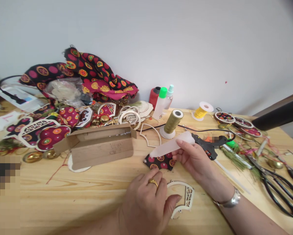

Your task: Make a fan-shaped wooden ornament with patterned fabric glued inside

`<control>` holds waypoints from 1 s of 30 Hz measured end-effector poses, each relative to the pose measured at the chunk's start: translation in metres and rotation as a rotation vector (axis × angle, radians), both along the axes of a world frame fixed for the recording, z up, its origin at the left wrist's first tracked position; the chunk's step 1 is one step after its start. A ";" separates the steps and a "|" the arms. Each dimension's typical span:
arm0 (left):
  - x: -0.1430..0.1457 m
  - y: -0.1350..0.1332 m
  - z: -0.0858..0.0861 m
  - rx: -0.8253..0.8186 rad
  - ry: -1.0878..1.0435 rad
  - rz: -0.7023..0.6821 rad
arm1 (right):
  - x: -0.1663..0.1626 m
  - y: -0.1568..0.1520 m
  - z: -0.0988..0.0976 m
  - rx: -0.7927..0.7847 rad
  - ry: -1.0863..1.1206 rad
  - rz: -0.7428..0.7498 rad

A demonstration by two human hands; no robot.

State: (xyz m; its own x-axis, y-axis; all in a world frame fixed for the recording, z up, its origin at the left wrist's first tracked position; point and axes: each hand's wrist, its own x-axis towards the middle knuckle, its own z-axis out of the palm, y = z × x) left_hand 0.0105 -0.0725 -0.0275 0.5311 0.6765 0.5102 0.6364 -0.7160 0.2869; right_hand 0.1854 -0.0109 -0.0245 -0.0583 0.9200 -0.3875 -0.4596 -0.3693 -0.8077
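Observation:
My right hand [194, 157] pinches a pale, translucent flat tool [172, 144] and holds its tip against a small patch of black fabric with red dots [160, 161] on the wooden table [87, 195]. My left hand [148, 199], a gold ring on one finger, rests with curled fingers on the table just in front of that patch; the fingertips touch its near edge. A cut-out wooden fan-shaped frame [184, 197] lies beside the left thumb.
An open cardboard box [101, 145] lies left of the patch. A black glue gun [210, 144], thread spools [172, 123] [202, 111], bottles [161, 102], black scissors [277, 184] and finished ornaments [46, 132] surround the spot. Patterned cloth [87, 73] is heaped at the wall.

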 end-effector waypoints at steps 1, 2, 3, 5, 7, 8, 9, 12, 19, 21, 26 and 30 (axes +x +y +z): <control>0.000 0.000 0.000 -0.003 0.001 -0.002 | 0.001 0.001 0.001 -0.013 0.031 -0.010; 0.000 0.000 -0.001 -0.006 0.002 -0.003 | 0.002 0.002 0.001 -0.023 0.054 -0.015; 0.000 0.000 -0.001 -0.009 0.004 0.000 | 0.003 0.002 0.002 -0.029 0.072 -0.016; 0.001 0.000 -0.002 -0.012 0.008 0.001 | 0.003 0.002 0.002 -0.026 0.094 -0.013; 0.001 0.000 -0.002 -0.014 0.008 0.002 | 0.003 0.002 0.001 -0.007 0.089 -0.004; 0.001 -0.001 -0.001 -0.014 0.009 0.001 | 0.002 0.001 0.000 0.005 0.076 0.003; 0.001 -0.001 -0.001 -0.011 0.008 0.002 | 0.002 0.000 0.000 0.018 0.059 0.006; 0.001 -0.001 -0.001 -0.001 0.005 0.005 | -0.001 -0.002 -0.001 0.046 -0.002 0.017; 0.002 0.000 0.002 -0.013 -0.006 0.000 | -0.003 -0.004 -0.004 0.110 -0.211 -0.053; 0.002 0.001 0.002 -0.013 -0.010 0.000 | -0.002 -0.003 -0.003 0.108 -0.200 -0.060; 0.001 0.001 0.001 -0.016 -0.013 -0.003 | 0.001 -0.001 0.002 0.053 -0.007 -0.049; 0.000 0.001 -0.001 -0.002 -0.015 -0.004 | 0.002 0.001 0.008 0.054 0.121 -0.090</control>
State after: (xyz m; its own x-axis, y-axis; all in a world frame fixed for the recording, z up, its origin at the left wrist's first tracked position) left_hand 0.0105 -0.0712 -0.0290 0.5258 0.6753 0.5171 0.6291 -0.7180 0.2980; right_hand 0.1875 -0.0096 -0.0162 -0.0180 0.9429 -0.3327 -0.5840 -0.2800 -0.7620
